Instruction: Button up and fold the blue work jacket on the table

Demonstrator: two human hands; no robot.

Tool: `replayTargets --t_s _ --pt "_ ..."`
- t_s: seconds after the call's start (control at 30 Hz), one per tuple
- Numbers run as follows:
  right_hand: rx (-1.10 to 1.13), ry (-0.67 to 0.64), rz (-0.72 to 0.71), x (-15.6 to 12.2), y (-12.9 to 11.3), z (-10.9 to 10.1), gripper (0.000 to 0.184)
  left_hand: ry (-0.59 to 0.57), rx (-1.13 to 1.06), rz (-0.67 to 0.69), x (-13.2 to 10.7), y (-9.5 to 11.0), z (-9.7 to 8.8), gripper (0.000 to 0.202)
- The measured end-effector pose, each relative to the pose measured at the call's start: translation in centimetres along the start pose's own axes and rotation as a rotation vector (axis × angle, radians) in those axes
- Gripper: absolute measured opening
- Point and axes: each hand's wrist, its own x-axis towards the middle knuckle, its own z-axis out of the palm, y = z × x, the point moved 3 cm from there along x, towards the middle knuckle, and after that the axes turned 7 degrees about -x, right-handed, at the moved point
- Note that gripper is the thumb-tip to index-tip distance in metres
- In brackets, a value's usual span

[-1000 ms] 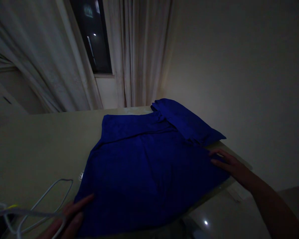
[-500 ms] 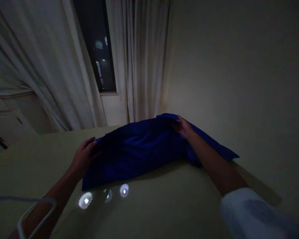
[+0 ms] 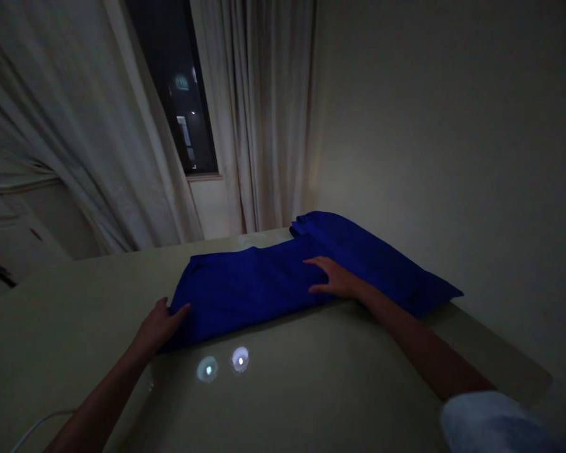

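Note:
A dark blue piece of fabric [image 3: 245, 283], maybe a garment, lies folded flat on the glossy table. Its right part [image 3: 377, 258] slants off beside the wall. At the cloth's left end, my left hand [image 3: 163, 324] rests with thumb and fingers apart, touching the edge; some of its fingertips are hidden. My right hand [image 3: 334, 279] is spread over the cloth right of its middle, thumb toward the near edge, holding nothing.
The pale table [image 3: 283, 390] reflects round lights near the cloth. A white cable [image 3: 42, 420] lies at the lower left. Beyond stand curtains [image 3: 268, 126], a dark window [image 3: 183, 100] and a cabinet [image 3: 14, 233]; a plain wall [image 3: 443, 138] borders the right side.
The far edge of the cloth, raised by both hands before, has come down and lies flat. Both hands have moved lower and nearer, and their grip has loosened.

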Motion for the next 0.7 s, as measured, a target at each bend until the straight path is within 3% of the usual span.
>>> replayTargets --t_s 0.07,0.2,0.3,0.4,0.53,0.6,0.7 --pt "-0.277 -0.124 -0.074 -2.6 -0.9 0.5 0.079 -0.06 -0.152 -0.073 -1.9 0.2 -0.2 0.096" --pt "-0.64 -0.23 0.065 -4.4 -1.9 2.0 0.073 -0.169 -0.611 -0.336 -5.0 2.7 -0.4 0.075" --pt "-0.724 -0.286 0.129 -4.0 -2.5 2.8 0.068 -0.263 -0.72 -0.425 -6.5 4.8 -0.3 0.049" --pt "-0.728 -0.323 0.204 -3.8 -2.9 2.8 0.05 -0.295 -0.734 -0.464 -8.9 5.4 -0.6 0.041" --pt "-0.707 -0.346 0.254 -5.8 -3.4 1.9 0.038 -0.377 -0.76 -0.471 -15.2 3.3 -1.6 0.055" --pt "-0.689 -0.373 0.263 -8.1 -4.1 1.3 0.038 -0.429 -0.759 -0.407 -19.0 1.0 -2.6 0.067" --pt "-0.607 -0.417 0.239 -12.7 -6.5 0.5 0.04 -0.373 -0.641 -0.256 -23.2 -3.4 -4.5 0.072"
